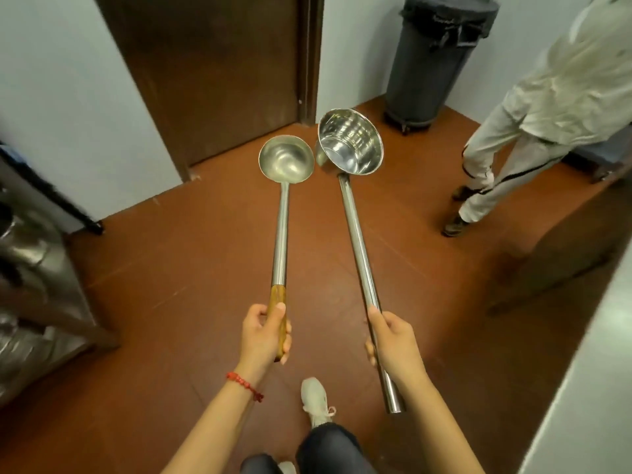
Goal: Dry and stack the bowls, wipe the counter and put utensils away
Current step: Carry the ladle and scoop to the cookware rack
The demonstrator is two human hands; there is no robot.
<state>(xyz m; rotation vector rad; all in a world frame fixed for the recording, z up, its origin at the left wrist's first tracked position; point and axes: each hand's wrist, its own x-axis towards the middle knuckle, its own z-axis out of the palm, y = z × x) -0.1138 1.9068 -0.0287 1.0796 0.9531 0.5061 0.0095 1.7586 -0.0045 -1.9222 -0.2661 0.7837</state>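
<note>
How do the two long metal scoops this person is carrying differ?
The ladle in the left hand has a shallow round bowl; the dipper in the right hand has a deep, straight-walled cup. The ladle's handle ends in wood; the dipper's is all metal and longer. Both are shiny steel and empty.

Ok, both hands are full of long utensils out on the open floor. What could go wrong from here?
The dipper pot and ladle heads look nearly touching, so they may clank together. The right hand holds its bare metal handle partway along, with the heavy pot far out front, so it could tip or slip. A second person stands close ahead on the right and might be bumped.
</note>
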